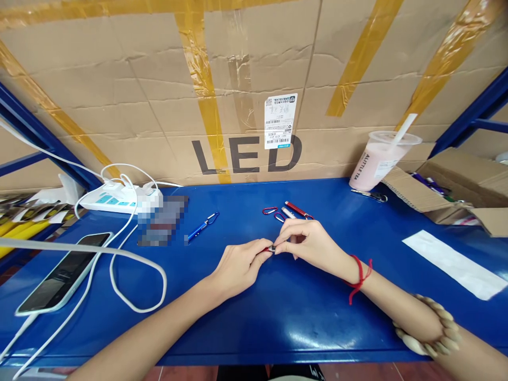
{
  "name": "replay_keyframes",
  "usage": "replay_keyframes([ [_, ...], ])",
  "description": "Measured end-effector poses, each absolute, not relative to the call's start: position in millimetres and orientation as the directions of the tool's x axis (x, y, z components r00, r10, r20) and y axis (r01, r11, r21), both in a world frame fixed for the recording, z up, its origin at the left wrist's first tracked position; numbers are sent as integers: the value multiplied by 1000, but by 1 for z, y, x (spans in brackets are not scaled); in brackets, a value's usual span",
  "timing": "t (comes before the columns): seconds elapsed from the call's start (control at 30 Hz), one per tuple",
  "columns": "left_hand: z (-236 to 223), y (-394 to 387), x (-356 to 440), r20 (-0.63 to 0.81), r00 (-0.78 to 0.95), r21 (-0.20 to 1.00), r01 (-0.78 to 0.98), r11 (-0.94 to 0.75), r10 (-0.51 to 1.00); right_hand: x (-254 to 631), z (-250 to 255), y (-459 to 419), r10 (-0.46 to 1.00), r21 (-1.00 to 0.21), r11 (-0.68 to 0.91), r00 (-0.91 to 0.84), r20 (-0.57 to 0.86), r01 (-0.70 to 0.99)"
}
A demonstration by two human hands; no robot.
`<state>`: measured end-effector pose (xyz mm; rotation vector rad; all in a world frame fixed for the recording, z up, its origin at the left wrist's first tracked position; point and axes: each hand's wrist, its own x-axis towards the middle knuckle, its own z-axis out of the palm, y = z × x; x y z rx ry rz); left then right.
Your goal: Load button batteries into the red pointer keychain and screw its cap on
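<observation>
Over the middle of the blue table my left hand (240, 266) is closed round a small red penlight (270, 248), mostly hidden by the fingers. Its silvery end shows between both hands. My right hand (307, 243) pinches at that end with thumb and fingertips; whether it grips a separate small part cannot be made out. Just beyond the right hand lie a red carabiner clip (270, 210), a blue carabiner clip (280, 217), a silver penlight (288, 212) and a red penlight (296, 208). A blue penlight (201, 227) with a clip rests further left.
At the left are a phone (65, 272), white cables (137, 309), and a power strip (119, 198). A pink drink cup (375, 164), keys (369, 196), an open carton (456, 185) and a white paper strip (454, 264) are at right. A large cardboard box (159, 106) stands behind.
</observation>
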<state>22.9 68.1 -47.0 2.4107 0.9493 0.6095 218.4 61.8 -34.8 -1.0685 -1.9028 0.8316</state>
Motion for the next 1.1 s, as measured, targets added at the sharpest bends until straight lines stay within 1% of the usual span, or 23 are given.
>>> replay_keyframes([
  [0.13,-44,65,23,125,666,679,483,-553,736,218,-35,63,890,-847,418,-337,308,328],
  [0.2,-44,64,23,98,674,714,465,-523,732,218,-34,62,891,-862,406,-342,299,305],
  [0.43,-47,60,23,136,711,748,383,-542,690,215,-25,59,897,-878,383,-344,279,286],
  [0.6,-48,58,24,170,667,743,397,-539,725,214,-26,60,906,-902,352,-333,261,250],
  [0.83,-46,62,24,210,644,713,414,-566,736,215,-28,61,903,-895,372,-319,287,248],
  [1.0,-47,63,24,272,594,699,419,-580,757,209,-33,60,909,-885,391,-262,326,255],
  [1.1,-49,64,25,311,544,691,434,-578,779,205,-36,57,921,-892,370,-232,314,262],
])
